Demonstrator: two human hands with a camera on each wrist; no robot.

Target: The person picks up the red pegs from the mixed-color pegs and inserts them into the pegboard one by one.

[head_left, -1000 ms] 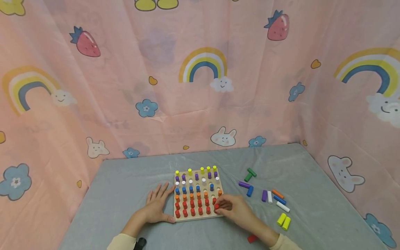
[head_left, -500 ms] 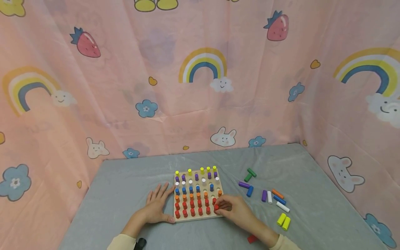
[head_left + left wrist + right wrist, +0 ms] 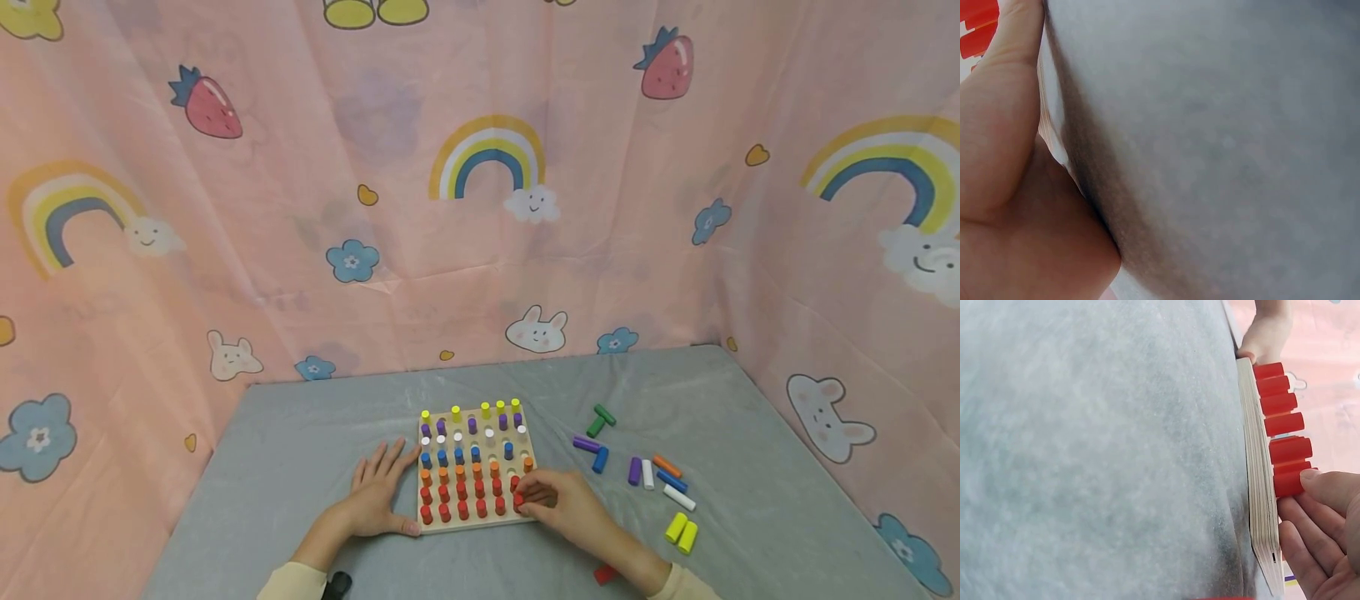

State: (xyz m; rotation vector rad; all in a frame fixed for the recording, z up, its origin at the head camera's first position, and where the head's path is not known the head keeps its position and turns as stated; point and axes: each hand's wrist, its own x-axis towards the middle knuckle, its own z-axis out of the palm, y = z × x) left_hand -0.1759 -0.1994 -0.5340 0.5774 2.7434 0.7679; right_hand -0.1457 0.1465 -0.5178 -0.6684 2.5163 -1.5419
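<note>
A wooden pegboard [image 3: 480,526] lies on the grey table, bearing upright pegs in colour rows: red nearest, then orange, blue, white, purple and yellow. At its front right corner my right hand [image 3: 566,507] pinches a red peg [image 3: 1288,482] between thumb and fingers. In the right wrist view that peg stands upright against the board's top, at the end of the red row. My left hand [image 3: 375,496] lies with fingers spread along the board's left side, its thumb touching the front left corner. Mostly palm and thumb [image 3: 997,131] show in the left wrist view.
Right of the board lie loose pegs: green [image 3: 604,414], purple [image 3: 586,443], blue [image 3: 600,459], white [image 3: 678,497], orange [image 3: 667,465] and yellow [image 3: 686,537]. A red peg [image 3: 604,573] lies by my right forearm. A pink patterned curtain [image 3: 480,275] surrounds the table [image 3: 300,433].
The red peg in my right hand sits very slightly lower at the front right corner. Both hands have otherwise stayed in place.
</note>
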